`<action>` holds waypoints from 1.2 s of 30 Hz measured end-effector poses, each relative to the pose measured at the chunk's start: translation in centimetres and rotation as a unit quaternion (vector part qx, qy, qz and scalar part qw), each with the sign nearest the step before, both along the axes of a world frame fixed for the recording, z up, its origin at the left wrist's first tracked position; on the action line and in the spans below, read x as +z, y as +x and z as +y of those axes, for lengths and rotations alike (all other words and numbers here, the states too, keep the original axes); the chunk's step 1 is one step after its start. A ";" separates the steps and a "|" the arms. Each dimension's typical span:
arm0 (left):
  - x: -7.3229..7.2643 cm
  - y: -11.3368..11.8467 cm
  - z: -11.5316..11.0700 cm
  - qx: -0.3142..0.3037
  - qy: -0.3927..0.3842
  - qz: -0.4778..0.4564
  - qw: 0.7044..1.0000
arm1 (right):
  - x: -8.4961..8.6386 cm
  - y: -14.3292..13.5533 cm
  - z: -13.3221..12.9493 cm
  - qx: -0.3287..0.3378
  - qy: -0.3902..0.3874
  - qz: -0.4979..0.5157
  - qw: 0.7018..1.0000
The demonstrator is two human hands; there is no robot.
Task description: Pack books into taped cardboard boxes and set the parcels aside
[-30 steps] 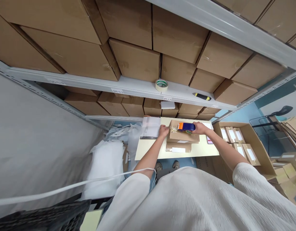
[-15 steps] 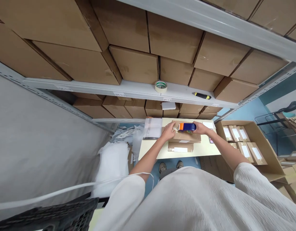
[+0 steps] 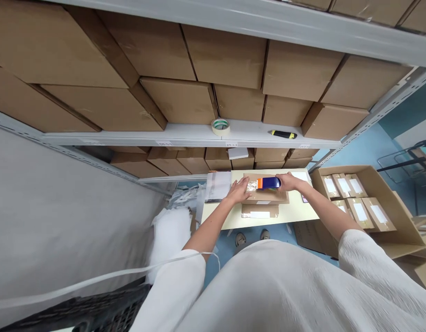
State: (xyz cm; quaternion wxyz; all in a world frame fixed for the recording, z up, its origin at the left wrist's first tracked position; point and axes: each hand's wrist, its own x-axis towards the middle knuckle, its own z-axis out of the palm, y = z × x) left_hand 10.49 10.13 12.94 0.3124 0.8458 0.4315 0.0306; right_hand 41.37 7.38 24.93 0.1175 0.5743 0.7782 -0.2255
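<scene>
A cardboard box [image 3: 268,198] lies on the pale yellow table [image 3: 296,213]. My right hand [image 3: 285,181] is wrapped round a blue and orange tape dispenser [image 3: 269,183], which rests against the top of the box. Shiny clear tape [image 3: 251,186] runs from the dispenser's orange end toward the left. My left hand [image 3: 238,190] lies with its fingers spread on the left end of the box, beside the tape. A smaller carton with a white label [image 3: 260,211] sits just in front of the box.
Left of the box is a plastic-wrapped pack [image 3: 218,186]. On the shelf above are a tape roll [image 3: 220,127] and a utility knife [image 3: 283,134]. A large open carton [image 3: 408,226] with several labelled boxes stands at the right. A white cable [image 3: 129,271] crosses near my left arm.
My left hand has gone from gripping at the tape end to lying spread on the box. A strip of tape now shows between it and the dispenser. My view has shifted slightly.
</scene>
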 end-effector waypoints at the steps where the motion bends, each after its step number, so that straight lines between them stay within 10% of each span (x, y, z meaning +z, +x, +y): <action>1: -0.1 0.0 0.0 0.000 0.000 0.002 1.000 | 0.0 0.8 -0.1 -0.001 0.001 -0.001 1.000; 20: -0.1 0.4 0.6 0.007 -0.017 0.057 0.998 | -3.2 21.9 -6.1 -0.079 0.007 -0.014 0.997; 36: -0.2 1.1 0.2 0.037 -0.034 0.044 0.998 | -6.9 14.3 -1.9 0.001 -0.026 -0.125 0.992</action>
